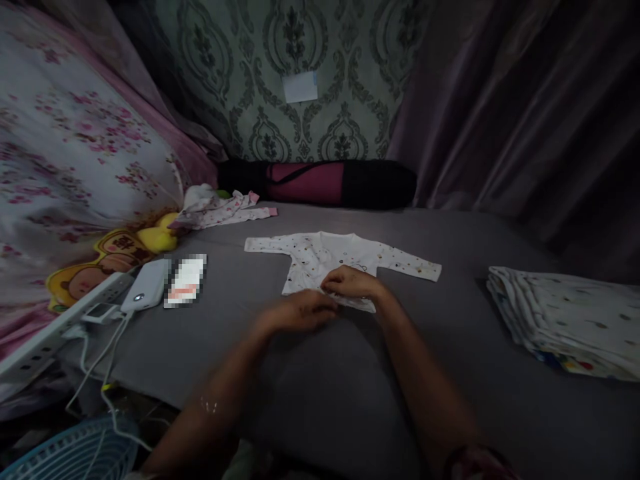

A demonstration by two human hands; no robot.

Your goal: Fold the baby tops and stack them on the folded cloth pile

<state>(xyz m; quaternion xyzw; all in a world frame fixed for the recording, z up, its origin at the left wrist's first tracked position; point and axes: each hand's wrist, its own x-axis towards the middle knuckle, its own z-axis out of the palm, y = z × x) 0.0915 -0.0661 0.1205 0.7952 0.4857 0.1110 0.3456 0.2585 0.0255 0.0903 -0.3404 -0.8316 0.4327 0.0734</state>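
Observation:
A small white long-sleeved baby shirt (325, 253) with tiny coloured dots lies flat on the grey bed sheet (350, 373), sleeves spread to both sides. My left hand (305, 311) rests at the shirt's lower hem, fingers curled and pinching the fabric edge. My right hand (353, 283) lies on the hem beside it, fingers closed on the cloth. Both hands meet at the middle of the bottom edge.
A stack of folded patterned cloths (565, 320) sits at the right. More baby clothes (220, 208) lie crumpled at the back left by a yellow toy (157, 237). A power bank (146, 285) and cables lie left. A dark rolled mat (320, 181) lines the wall.

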